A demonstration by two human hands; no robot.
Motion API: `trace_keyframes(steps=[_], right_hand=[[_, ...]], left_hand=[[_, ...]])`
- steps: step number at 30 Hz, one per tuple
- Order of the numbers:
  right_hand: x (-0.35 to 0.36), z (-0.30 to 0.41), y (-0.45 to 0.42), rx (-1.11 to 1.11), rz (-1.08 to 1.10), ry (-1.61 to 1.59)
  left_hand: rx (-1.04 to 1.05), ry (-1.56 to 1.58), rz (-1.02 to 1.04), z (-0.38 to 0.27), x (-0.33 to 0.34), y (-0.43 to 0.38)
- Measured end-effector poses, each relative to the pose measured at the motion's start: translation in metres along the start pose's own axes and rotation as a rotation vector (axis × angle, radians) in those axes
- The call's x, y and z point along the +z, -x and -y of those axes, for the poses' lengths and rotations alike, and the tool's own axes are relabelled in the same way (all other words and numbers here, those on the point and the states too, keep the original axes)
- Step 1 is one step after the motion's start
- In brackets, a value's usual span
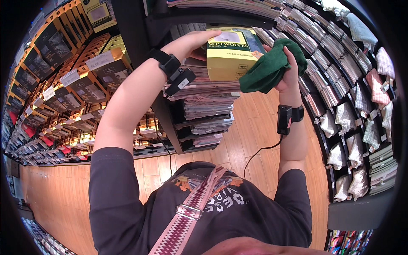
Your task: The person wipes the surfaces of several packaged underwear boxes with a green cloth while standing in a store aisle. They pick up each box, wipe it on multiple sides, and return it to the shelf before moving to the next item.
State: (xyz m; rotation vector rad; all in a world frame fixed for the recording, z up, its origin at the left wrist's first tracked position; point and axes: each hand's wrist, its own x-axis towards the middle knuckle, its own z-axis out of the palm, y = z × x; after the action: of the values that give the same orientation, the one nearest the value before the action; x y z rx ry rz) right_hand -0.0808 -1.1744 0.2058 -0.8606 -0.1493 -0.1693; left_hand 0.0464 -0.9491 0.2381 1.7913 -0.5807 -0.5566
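Observation:
A yellow cardboard underwear box [227, 60], printed in green and bearing writing, is held up before me at a shelf of folded textiles. My left hand [202, 43] grips its left side, thumb on the top edge and fingers partly hidden beside and behind it. A crumpled dark green cloth [271, 68] hangs in my right hand [289, 71], its fingers closed around the cloth. The cloth lies against the box's right side and covers part of it. Fingertips of the right hand show at the box's upper right edge.
Below the box, stacks of folded fabric [207, 105] fill a black shelf unit [172, 127]. A black shelf board [220, 20] juts out just above it. Racks of boxed goods [86, 92] stand at left, and curved shelves of packed textiles [322, 57] at right. Cables hang from both wrist devices.

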Motion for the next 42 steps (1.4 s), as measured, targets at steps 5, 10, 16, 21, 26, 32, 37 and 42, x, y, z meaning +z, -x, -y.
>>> trace_keyframes(steps=[5, 10, 16, 21, 26, 32, 37, 42], right_hand=[[0.008, -0.012, 0.009, -0.159, 0.033, 0.009], [-0.023, -0.036, -0.013, -0.333, 0.139, -0.109], [-0.006, -0.072, -0.04, -0.536, -0.123, -0.057], [0.001, -0.075, -0.042, -0.47, -0.13, 0.018], [0.013, -0.078, -0.048, -0.512, -0.22, -0.003], [-0.007, -0.082, -0.016, -0.64, -0.24, -0.037], [0.039, -0.124, 0.062, -0.553, -0.228, 0.336], [0.02, -0.222, 0.076, -0.034, -0.154, -0.252]], left_hand=[[-0.112, 0.171, 0.021, -0.002, -0.003, 0.005], [-0.046, 0.47, -0.192, 0.012, -0.017, -0.021], [-0.014, 0.839, -0.317, 0.022, -0.034, -0.005], [0.043, 0.876, -0.067, 0.029, -0.026, 0.075], [0.09, 1.04, 0.011, 0.086, -0.024, 0.151], [0.259, 1.353, -0.074, 0.195, -0.021, 0.2], [0.188, 1.409, -0.103, 0.248, -0.042, 0.229], [0.238, 1.369, -0.224, 0.283, -0.077, 0.247]])
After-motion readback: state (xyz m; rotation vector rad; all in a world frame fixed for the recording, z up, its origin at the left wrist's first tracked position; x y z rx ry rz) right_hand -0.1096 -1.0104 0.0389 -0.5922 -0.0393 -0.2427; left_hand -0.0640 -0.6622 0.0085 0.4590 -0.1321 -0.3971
